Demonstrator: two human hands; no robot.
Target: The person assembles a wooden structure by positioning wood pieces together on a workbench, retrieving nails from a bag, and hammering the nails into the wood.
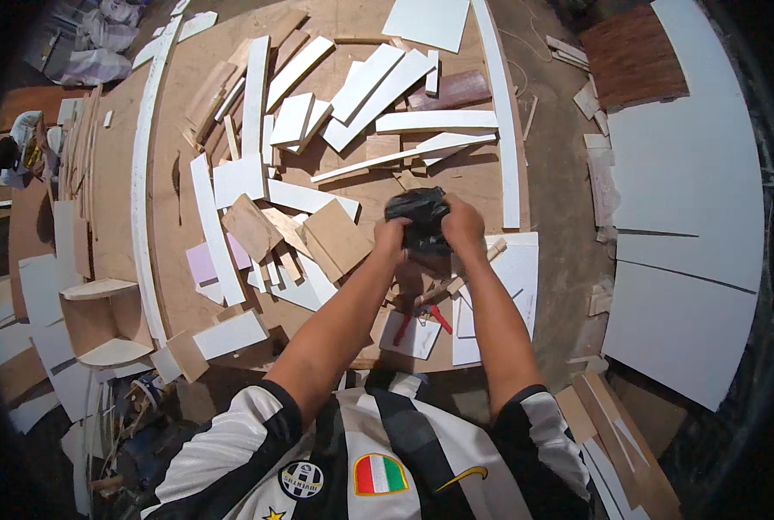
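A crumpled black plastic bag (416,208) is held up over the near part of the wooden table. My left hand (390,235) grips its left side, fingers closed on the plastic. Around the right side closes my right hand (463,225). What the bag contains, if anything, is hidden. Below the hands, a pair of pliers with red handles (440,319) lies on a small white board (418,338). A tool with a wooden handle (496,250) rests partly behind my right forearm; its head is hard to make out.
White and bare wood offcuts (378,87) are piled across the table (166,173). Long white strips (501,130) run along both sides. A corner shelf piece (109,321) stands at the left. Large white panels (690,173) lie at the right, beyond the floor.
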